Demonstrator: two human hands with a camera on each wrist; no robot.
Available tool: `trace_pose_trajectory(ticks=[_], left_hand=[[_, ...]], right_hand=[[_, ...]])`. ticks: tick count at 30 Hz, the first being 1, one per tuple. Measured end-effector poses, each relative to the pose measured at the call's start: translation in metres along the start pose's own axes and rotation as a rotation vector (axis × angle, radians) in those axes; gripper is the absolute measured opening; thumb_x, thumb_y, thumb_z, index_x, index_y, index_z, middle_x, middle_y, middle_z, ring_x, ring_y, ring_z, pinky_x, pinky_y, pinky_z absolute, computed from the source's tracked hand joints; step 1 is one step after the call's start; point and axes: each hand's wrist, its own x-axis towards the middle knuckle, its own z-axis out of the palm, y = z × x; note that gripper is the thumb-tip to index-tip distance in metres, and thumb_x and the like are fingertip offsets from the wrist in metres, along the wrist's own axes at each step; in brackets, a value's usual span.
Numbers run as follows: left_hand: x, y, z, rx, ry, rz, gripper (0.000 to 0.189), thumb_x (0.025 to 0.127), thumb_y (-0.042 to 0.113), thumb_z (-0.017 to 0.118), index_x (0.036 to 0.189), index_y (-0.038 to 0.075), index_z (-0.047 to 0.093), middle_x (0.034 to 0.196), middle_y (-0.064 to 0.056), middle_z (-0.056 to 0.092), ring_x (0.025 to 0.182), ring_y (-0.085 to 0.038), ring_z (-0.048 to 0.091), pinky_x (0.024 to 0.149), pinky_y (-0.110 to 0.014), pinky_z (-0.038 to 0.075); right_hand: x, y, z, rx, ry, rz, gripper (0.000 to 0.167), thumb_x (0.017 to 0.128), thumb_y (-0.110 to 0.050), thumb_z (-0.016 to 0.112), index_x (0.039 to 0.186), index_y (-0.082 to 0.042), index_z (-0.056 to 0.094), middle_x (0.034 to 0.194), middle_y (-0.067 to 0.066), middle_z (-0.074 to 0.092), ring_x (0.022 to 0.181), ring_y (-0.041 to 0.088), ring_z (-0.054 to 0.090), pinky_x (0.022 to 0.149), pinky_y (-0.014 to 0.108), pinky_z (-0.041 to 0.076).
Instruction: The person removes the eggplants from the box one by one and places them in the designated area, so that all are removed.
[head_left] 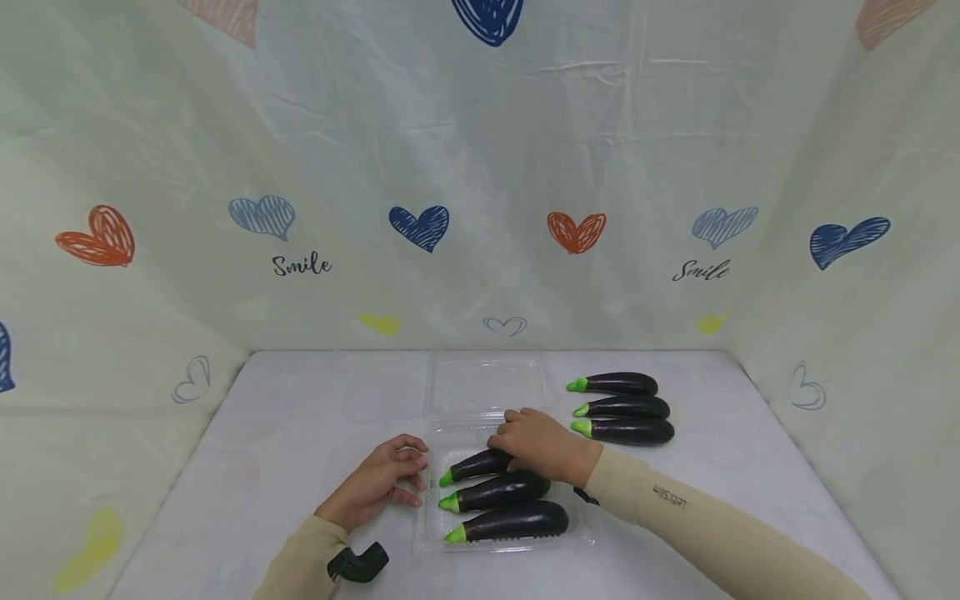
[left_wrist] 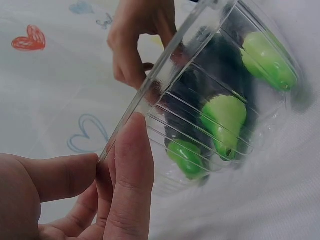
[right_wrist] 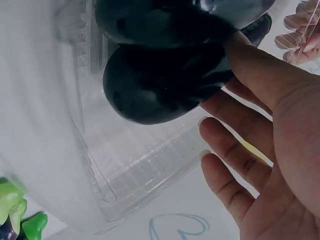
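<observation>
A clear plastic clamshell container lies on the table with its lid folded back. Inside it, three dark purple toy-like eggplants with green stem ends lie side by side: a front one, a middle one and a back one. My right hand holds the back eggplant by its thick end, thumb on one side and fingers on the other. At the container's left edge, my left hand pinches the rim between thumb and fingers.
To the right of the lid, three more eggplants lie in a row, stems pointing left. A white cloth covers the table. Behind and at both sides stands a pale curtain printed with hearts. Dark cameras sit on the wrists.
</observation>
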Motion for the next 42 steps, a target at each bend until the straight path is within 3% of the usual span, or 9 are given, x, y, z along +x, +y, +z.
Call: trace_pose_trajectory(ticks=[10,15,27,42], left_hand=[[0.0,0.001,-0.001,-0.001,-0.001,0.01,0.026,0.107,0.005,0.056,0.129,-0.006,0.046,0.095,-0.004,0.057,0.079,-0.015,0.064,0.064,-0.029,0.062],[0.0,0.001,0.0,0.006,-0.005,0.014,0.025,0.107,0.005,0.056,0.128,-0.005,0.047,0.095,-0.004,0.058,0.079,-0.014,0.064,0.064,-0.029,0.062],[0.0,0.002,0.001,0.005,0.006,0.011,0.023,0.106,0.004,0.057,0.126,-0.005,0.048,0.094,-0.003,0.058,0.078,-0.014,0.063,0.063,-0.029,0.062],[0.0,-0.001,0.0,0.004,0.011,0.005,0.024,0.107,0.006,0.057,0.127,-0.004,0.048,0.094,-0.003,0.058,0.078,-0.015,0.063,0.063,-0.03,0.062]], right_hand=[[0.008,0.002,0.003,-0.027,-0.02,-0.021,0.032,0.082,-0.036,0.091,0.107,-0.022,0.077,0.097,-0.01,0.076,0.088,0.01,0.06,0.072,0.021,0.048],[0.002,0.006,0.001,0.062,-0.021,-0.006,0.032,0.085,-0.031,0.09,0.112,-0.02,0.077,0.102,-0.008,0.075,0.095,0.012,0.061,0.078,0.023,0.05],[-0.022,0.017,-0.014,0.268,0.103,0.012,0.038,0.09,-0.027,0.087,0.124,-0.015,0.076,0.116,-0.005,0.076,0.104,0.015,0.062,0.092,0.03,0.055],[-0.061,0.022,-0.02,0.204,0.293,0.016,0.041,0.085,-0.031,0.09,0.123,-0.018,0.076,0.115,-0.006,0.074,0.109,0.017,0.064,0.094,0.037,0.057]])
